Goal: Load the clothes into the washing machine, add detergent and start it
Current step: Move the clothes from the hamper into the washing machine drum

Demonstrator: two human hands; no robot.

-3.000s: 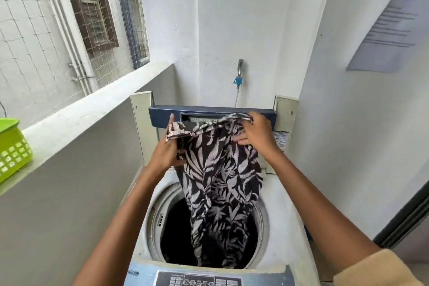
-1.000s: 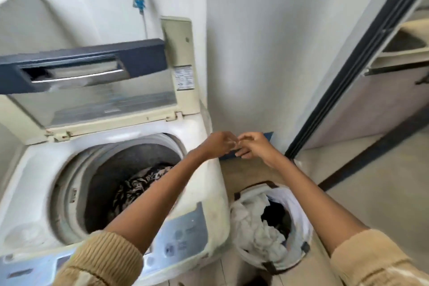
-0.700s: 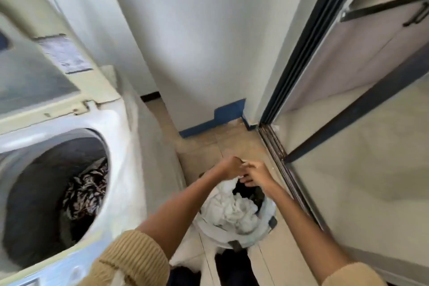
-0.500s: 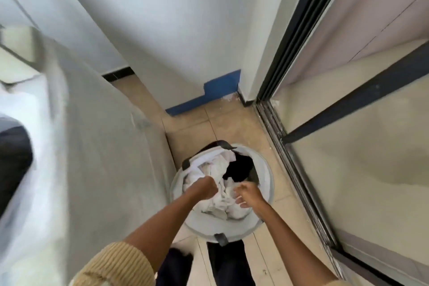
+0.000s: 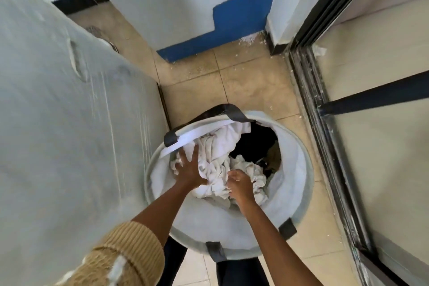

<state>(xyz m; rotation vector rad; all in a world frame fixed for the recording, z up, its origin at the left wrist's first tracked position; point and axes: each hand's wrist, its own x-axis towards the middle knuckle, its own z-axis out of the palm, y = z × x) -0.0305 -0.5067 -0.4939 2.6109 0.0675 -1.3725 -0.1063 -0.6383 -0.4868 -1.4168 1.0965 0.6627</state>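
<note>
A round pale laundry basket (image 5: 294, 183) with dark handles stands on the tiled floor, right of the washing machine's white side panel (image 5: 69, 134). Crumpled white clothes (image 5: 220, 146) fill its left part, and dark clothes (image 5: 253, 141) lie deeper at the back. My left hand (image 5: 189, 166) rests flat with spread fingers on the white cloth. My right hand (image 5: 240, 184) is curled, its fingers closed on a fold of the white cloth. The machine's drum and controls are out of view.
A sliding door track and dark frame (image 5: 325, 123) run along the right of the basket. A white wall with a blue skirting (image 5: 220, 30) closes the far end. My dark-clad legs (image 5: 239, 271) stand just behind the basket.
I dropped the patterned garment into the drum, then turned right and down to the basket. Both hands went into it; the left has spread out on the white cloth, the right has closed on it.
</note>
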